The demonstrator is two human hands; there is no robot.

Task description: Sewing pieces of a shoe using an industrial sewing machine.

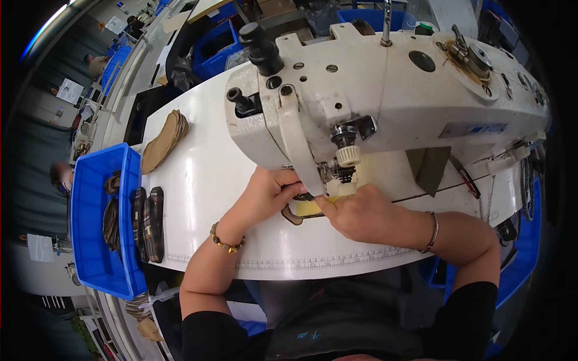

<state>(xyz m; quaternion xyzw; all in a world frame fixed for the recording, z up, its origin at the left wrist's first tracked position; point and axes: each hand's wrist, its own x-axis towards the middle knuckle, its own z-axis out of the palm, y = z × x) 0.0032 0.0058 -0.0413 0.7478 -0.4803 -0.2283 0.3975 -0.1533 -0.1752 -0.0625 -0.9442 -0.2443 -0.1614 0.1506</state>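
Note:
A white sewing machine [373, 90] stands over the table, its needle area right above my fingers. My left hand [268, 195] pinches the dark edge of a small fabric shoe piece [292, 216] with a brown rounded end, left of the presser foot. My right hand [364, 216] is closed, its fingertips on the piece's right side. Yellow [308, 208] shows within the dark edge; whether it is the piece's own face or something beneath cannot be made out. My fingers and the machine head hide much of the piece.
Brown sole-shaped pieces [165, 141] lie stacked at the table's left. Beside them are plaid slippers [155, 225] and a blue bin [84, 222] holding dark pieces. Right of the needle lie olive cloth [428, 168] and a red-and-black tool [465, 180]. A ruler strip [319, 263] runs along the front edge.

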